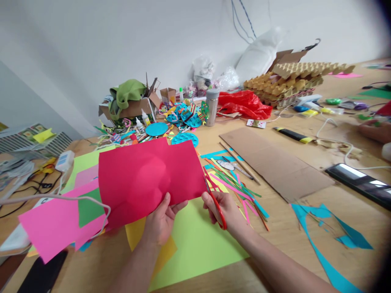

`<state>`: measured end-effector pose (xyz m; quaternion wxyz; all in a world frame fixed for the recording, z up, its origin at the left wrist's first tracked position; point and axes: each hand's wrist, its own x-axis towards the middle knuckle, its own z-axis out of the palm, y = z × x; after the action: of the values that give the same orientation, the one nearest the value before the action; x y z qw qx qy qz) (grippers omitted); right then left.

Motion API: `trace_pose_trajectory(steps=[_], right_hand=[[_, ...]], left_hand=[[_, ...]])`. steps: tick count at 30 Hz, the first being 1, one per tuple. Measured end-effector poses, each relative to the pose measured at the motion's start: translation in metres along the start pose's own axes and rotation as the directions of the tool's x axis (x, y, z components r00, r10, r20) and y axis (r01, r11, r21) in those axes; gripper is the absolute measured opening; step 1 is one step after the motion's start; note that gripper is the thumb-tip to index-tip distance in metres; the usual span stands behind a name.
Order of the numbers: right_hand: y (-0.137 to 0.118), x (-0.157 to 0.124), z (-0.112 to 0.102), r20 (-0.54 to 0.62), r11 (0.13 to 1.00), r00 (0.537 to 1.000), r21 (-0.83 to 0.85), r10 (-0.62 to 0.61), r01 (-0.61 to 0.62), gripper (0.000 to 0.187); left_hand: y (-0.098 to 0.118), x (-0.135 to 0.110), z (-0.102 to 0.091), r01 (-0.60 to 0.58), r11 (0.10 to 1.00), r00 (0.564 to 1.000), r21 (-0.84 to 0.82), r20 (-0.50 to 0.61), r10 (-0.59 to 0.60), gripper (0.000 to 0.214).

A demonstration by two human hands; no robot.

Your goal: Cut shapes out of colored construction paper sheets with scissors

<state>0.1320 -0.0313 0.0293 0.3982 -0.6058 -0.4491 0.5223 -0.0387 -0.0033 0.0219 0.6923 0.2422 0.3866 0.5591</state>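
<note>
A large red sheet of paper (134, 175) is held up over the table, a notch cut from its top edge. My left hand (161, 219) grips its lower edge, thumb on the front and fingers behind. My right hand (220, 207) is closed on red-handled scissors (220, 211), whose blades are at the sheet's right edge, with a narrow red strip beside them. Beneath my hands lies a light green sheet (201, 244) with a yellow-orange piece (166, 256) on it. Thin coloured paper strips (244, 191) lie scattered right of the scissors.
Pink sheets (55, 219) and a white cable lie at left. To the right are brown cardboard (269, 162), a utility knife (293, 134), a phone (363, 183) and blue scraps (311, 232). Behind stand a steel bottle (211, 108) and egg trays (284, 81). Another person's hand (374, 131) shows at far right.
</note>
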Motion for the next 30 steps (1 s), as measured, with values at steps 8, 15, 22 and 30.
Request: trace_pose_trajectory(steps=[8,15,22,30], right_hand=[[-0.0009,-0.0023,-0.0004,0.017,1.0,1.0,-0.005,0.001,-0.001,0.047],[-0.0058,-0.0026,0.0003,-0.003,1.0,1.0,-0.012,0.021,-0.021,0.048],[-0.0045,-0.0027,0.0016,-0.02,0.999,0.999,0.008,0.044,-0.044,0.046],[-0.005,-0.0028,0.0021,-0.028,0.997,0.997,0.017,0.078,-0.078,0.048]], left_hand=[[0.0017,0.0002,0.0007,-0.013,1.0,1.0,-0.003,-0.015,0.013,0.044],[0.0013,0.0009,0.0007,-0.01,1.0,1.0,-0.003,-0.004,0.01,0.045],[0.0017,-0.0007,0.0025,-0.005,1.0,1.0,0.004,-0.01,0.005,0.045],[0.0015,-0.0005,0.001,-0.023,0.999,1.0,0.03,0.002,0.023,0.044]])
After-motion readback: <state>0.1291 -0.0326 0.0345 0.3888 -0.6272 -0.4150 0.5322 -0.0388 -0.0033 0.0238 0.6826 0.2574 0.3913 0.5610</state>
